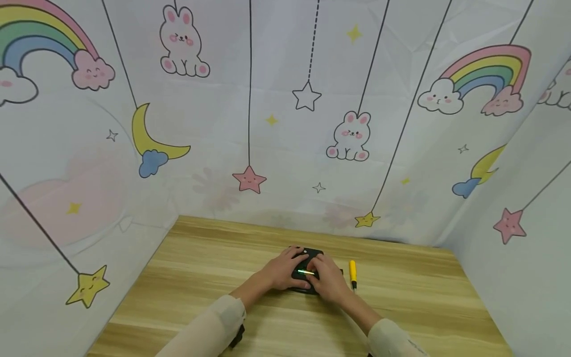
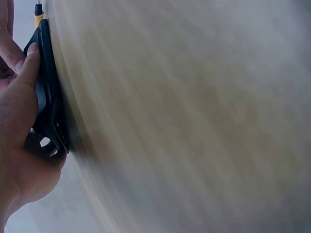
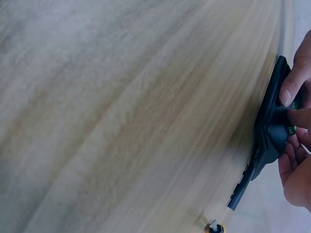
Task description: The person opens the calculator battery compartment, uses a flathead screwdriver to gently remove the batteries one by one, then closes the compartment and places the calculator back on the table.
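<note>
A flat black plastic device (image 1: 312, 254) with a rounded body lies on the wooden table (image 1: 392, 297), between both hands. A narrow green piece (image 1: 306, 271) with a bright edge shows at its middle; its exact kind cannot be told. My left hand (image 1: 282, 270) grips the device from the left, thumb (image 2: 30, 63) along its top and fingers around its far edge. From the right, my right hand (image 1: 331, 278) reaches over the device and pinches the green piece (image 3: 292, 130) with curled fingers. The palms hide much of the device.
A yellow screwdriver (image 1: 353, 270) with a black collar lies just right of the device, shaft toward me. Behind the table and along both sides hangs a white printed cloth (image 1: 285, 144). A dark object (image 1: 238, 337) shows beneath the left sleeve.
</note>
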`<move>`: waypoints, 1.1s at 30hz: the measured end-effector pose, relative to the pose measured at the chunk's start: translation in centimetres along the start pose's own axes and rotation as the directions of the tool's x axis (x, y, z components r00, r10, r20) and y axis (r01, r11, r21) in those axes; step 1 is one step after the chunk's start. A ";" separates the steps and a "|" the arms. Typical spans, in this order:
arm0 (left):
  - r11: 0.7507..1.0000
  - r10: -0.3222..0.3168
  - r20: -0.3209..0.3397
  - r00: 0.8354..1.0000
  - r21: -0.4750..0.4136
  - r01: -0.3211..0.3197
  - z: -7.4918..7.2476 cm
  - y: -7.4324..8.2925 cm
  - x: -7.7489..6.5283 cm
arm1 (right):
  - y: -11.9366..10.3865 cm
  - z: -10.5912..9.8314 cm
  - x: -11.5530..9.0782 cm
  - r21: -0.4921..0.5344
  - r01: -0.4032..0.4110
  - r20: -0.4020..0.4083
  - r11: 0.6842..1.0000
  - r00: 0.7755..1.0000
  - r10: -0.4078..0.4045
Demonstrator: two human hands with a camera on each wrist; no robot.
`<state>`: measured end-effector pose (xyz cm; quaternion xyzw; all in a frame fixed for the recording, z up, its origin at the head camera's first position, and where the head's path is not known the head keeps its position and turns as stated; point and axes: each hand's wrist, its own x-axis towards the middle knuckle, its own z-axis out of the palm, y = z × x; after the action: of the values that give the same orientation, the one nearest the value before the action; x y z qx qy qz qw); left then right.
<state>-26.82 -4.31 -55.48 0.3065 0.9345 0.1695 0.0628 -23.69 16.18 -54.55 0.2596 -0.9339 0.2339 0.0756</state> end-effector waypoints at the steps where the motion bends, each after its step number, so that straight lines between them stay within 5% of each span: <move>1: 1.000 -0.001 0.001 1.000 -0.001 0.001 0.0 0.0 0.0 | 0.0 0.0 0.0 -0.003 -0.001 0.002 1.000 1.000 0.001; 33: 1.000 0.009 -0.001 1.000 -0.012 -0.009 0.0 -0.1 0.1 | -0.1 -1.2 -0.1 0.022 0.017 0.065 1.000 0.998 -0.018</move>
<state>-26.95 -4.37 -55.53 0.3101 0.9322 0.1755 0.0633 -23.50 16.70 -53.46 0.2760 -0.9310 0.2349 0.0445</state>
